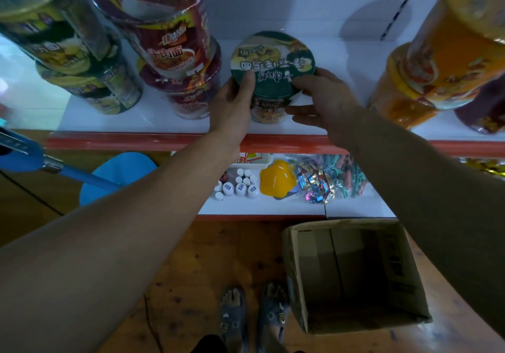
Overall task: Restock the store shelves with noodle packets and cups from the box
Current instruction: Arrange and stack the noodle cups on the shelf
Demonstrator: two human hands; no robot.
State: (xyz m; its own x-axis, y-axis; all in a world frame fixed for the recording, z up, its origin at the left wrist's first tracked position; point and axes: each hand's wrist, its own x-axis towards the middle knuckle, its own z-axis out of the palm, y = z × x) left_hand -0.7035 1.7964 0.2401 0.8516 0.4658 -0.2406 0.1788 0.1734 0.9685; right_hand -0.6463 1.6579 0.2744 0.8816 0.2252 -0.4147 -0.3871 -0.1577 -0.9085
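A green noodle cup [273, 65] stands upright on the white upper shelf [175, 123], lid toward me. My left hand [232, 106] grips its left side, thumb lying on the lid. My right hand [319, 101] grips its right side, fingers curled around the lid's rim and the cup's wall. The cardboard box [355, 273] sits open on the wooden floor below my right arm; its inside looks bare.
Stacked green cups [82, 60] and red cups [175, 51] stand to the left, orange cups [442, 60] to the right. The lower shelf carries small white bottles [237, 185], a yellow item [277, 183] and candy bags [319, 185]. A blue stool [120, 172] is at left.
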